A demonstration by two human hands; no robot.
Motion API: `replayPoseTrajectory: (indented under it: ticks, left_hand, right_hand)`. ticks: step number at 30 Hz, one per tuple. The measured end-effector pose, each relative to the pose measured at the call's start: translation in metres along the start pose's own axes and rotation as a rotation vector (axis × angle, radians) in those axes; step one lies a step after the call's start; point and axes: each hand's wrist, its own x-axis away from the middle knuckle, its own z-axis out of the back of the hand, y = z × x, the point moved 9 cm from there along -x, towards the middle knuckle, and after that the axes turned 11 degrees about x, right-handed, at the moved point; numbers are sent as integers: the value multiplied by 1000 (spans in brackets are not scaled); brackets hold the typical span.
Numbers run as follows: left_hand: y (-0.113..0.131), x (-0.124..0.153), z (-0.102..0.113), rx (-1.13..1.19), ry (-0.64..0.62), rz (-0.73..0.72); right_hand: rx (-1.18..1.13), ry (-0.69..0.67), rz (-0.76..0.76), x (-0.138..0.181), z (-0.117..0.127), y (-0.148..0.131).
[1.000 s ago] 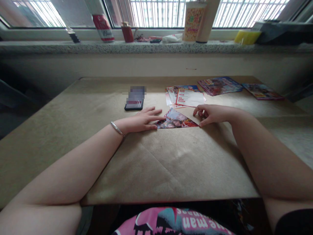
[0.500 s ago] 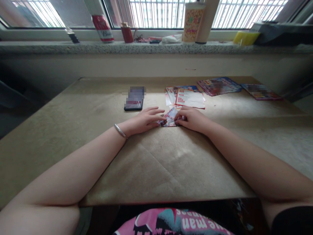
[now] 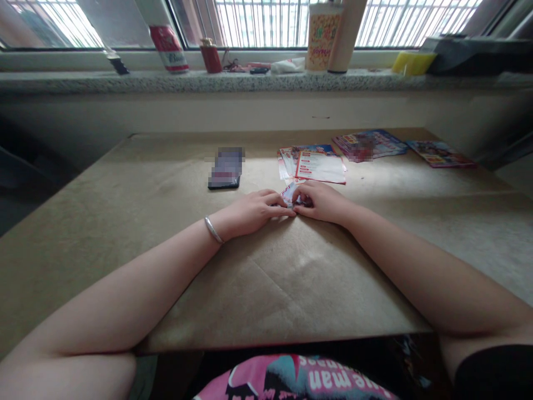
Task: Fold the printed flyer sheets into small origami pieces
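A small folded piece of colourful printed paper (image 3: 290,195) lies on the brown table (image 3: 125,189) between my hands, mostly covered by them. My left hand (image 3: 254,212), with a silver bangle on the wrist, rests on its left side with fingers curled and pressing down on it. My right hand (image 3: 322,201) covers its right side, fingers bent and pinching the paper. The two hands touch over the fold.
A dark phone (image 3: 225,173) lies just behind my left hand. A stack of leaflets (image 3: 320,165) and two magazines (image 3: 370,144) (image 3: 439,154) lie at the back right. The window sill holds a red can (image 3: 169,47), a lighter (image 3: 210,57), a paper cup (image 3: 321,34) and a yellow sponge (image 3: 412,62).
My right hand slid left from the paper's right corner until it met my left hand, folding the triangular paper over into a smaller shape. My left fingers curled in.
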Motion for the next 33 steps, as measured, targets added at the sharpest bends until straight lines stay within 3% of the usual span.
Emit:
replayPoseTrajectory:
  ticks: [8,18,33]
  left_hand:
    - [4,-3,6,-27,-28,42]
    - [-1,15,25,-72,-135,95]
    - [-35,41,28,-89,-327,329]
  right_hand:
    - [-34,-16,-20,0,-2,3]
    - [-38,-30,-19,1,-1,4]
    - [-49,-46,-6,3,0,3]
